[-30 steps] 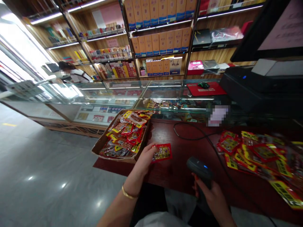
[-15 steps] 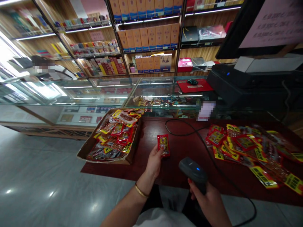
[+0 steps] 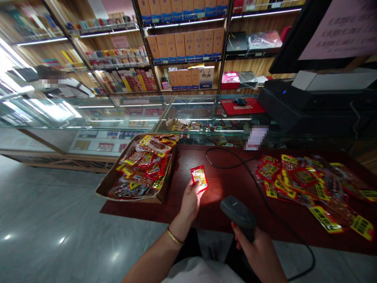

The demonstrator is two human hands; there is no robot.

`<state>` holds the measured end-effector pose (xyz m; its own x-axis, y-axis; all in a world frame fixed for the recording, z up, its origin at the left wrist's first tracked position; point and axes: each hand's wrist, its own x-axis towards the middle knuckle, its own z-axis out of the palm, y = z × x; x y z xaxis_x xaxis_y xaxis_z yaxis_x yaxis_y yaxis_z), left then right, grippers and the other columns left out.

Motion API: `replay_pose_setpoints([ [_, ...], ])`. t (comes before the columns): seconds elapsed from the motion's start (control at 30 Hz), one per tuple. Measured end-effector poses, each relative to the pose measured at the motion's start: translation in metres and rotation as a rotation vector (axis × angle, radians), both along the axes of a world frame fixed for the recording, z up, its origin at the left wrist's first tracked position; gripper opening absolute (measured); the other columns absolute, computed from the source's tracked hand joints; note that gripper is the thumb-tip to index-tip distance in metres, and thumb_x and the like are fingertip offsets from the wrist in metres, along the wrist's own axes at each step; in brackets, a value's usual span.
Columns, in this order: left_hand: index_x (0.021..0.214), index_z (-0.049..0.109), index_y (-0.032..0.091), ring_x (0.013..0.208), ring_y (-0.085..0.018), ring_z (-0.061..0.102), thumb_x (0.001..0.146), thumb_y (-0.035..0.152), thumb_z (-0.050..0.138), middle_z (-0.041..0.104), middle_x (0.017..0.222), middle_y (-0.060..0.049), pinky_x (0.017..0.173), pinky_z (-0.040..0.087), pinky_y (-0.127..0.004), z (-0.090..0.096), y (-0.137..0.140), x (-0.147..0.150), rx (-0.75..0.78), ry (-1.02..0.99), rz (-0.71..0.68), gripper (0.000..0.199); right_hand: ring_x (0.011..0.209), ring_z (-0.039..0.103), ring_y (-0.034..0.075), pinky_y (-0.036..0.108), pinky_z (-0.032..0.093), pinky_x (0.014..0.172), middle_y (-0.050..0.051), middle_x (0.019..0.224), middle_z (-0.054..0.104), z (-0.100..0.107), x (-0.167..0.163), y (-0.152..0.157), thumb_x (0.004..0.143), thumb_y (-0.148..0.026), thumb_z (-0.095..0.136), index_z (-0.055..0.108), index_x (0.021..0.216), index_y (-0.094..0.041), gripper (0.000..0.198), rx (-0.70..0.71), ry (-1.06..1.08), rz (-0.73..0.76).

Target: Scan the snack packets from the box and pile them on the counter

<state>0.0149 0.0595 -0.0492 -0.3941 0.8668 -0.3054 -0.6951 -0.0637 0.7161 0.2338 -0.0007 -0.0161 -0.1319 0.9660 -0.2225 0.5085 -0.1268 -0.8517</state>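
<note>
1. Over the dark red wooden counter (image 3: 185,154), the left hand (image 3: 190,201) pinches a small red-edged snack packet (image 3: 200,173) by its lower part, thumb on the face. A bright patch of light washes out its yellow middle, so no wording can be made out.

2. To the right of that packet, the right hand (image 3: 260,249) is wrapped round the handle of a dark grey handheld barcode scanner (image 3: 237,210). The scanner's head sits near the packet but apart from it; a pale mark on top is too small to read.

3. Left of the left hand, a shallow cardboard carton (image 3: 161,195) is heaped with red and yellow snack packets, their labels too small to decipher.

4. On the counter's right side lies a loose pile of similar packets (image 3: 304,177). Several yellow bands carry bold black characters, too blurred to read. A black cable (image 3: 249,171) runs past the pile's left edge.

5. Behind the counter, a glass display case (image 3: 194,103) bears a red mouse pad (image 3: 256,108) with a computer mouse (image 3: 240,102).

6. At upper right, a pink sheet (image 3: 338,33) on the monitor shows slanting lines of writing, not legible.

7. On the back shelves, tan boxes with blue bases (image 3: 190,45) bear dark vertical characters, also unreadable.
</note>
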Motion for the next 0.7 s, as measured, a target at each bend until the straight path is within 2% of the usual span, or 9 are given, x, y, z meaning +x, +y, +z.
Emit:
replay_pose_setpoints([
  [0.17, 0.106, 0.073, 0.018, 0.089, -0.018, 0.07, 0.071, 0.033, 0.087, 0.077, 0.104, -0.007, 0.092, 0.053, -0.036, 0.001, -0.003, -0.003, 0.017, 0.036, -0.034, 0.04, 0.056, 0.071, 0.025, 0.032, 0.051, 0.061, 0.002, 0.056, 0.071, -0.002, 0.002, 0.003, 0.089, -0.066, 0.057, 0.067, 0.073, -0.025, 0.045, 0.03, -0.028, 0.022],
  [0.3, 0.112, 0.073, 0.018, 0.087, -0.018, 0.071, 0.074, 0.035, 0.083, 0.077, 0.105, -0.007, 0.085, 0.054, -0.031, 0.005, -0.001, 0.001, -0.046, 0.097, -0.061, 0.043, 0.056, 0.071, 0.024, 0.031, 0.052, 0.061, 0.002, 0.057, 0.071, 0.003, 0.003, 0.003, 0.09, -0.062, 0.059, 0.068, 0.076, -0.024, 0.042, 0.062, 0.038, -0.003],
  [0.37, 0.116, 0.073, 0.018, 0.088, -0.019, 0.072, 0.076, 0.036, 0.079, 0.078, 0.107, -0.007, 0.083, 0.055, -0.03, 0.008, 0.01, 0.014, -0.05, 0.159, -0.146, 0.044, 0.054, 0.07, 0.023, 0.03, 0.053, 0.059, 0.002, 0.056, 0.07, 0.004, 0.008, 0.002, 0.09, -0.061, 0.061, 0.067, 0.073, -0.024, 0.041, 0.087, 0.079, -0.041],
  [0.43, 0.118, 0.073, 0.018, 0.09, -0.02, 0.072, 0.078, 0.034, 0.077, 0.078, 0.109, -0.007, 0.083, 0.056, -0.03, 0.014, 0.032, 0.038, 0.014, 0.249, -0.294, 0.043, 0.053, 0.069, 0.023, 0.029, 0.053, 0.055, 0.002, 0.055, 0.07, 0.004, 0.016, 0.0, 0.088, -0.063, 0.062, 0.067, 0.072, -0.024, 0.043, 0.113, 0.102, -0.11],
  [0.53, 0.115, 0.073, 0.015, 0.091, -0.021, 0.072, 0.081, 0.025, 0.074, 0.078, 0.107, -0.008, 0.084, 0.057, -0.03, 0.026, 0.08, 0.092, 0.16, 0.428, -0.492, 0.036, 0.051, 0.068, 0.023, 0.03, 0.052, 0.053, 0.003, 0.053, 0.069, 0.001, 0.031, -0.007, 0.085, -0.068, 0.063, 0.068, 0.066, -0.024, 0.048, 0.136, 0.096, -0.227],
  [0.7, 0.127, 0.066, 0.016, 0.101, -0.02, 0.073, 0.086, 0.011, 0.063, 0.078, 0.111, -0.01, 0.092, 0.057, -0.032, 0.056, 0.163, 0.191, 0.266, 0.902, -0.657, 0.041, 0.053, 0.068, 0.024, 0.031, 0.052, 0.056, 0.006, 0.051, 0.07, -0.003, 0.053, -0.018, 0.078, -0.083, 0.058, 0.07, 0.059, -0.023, 0.064, 0.139, 0.045, -0.369],
])
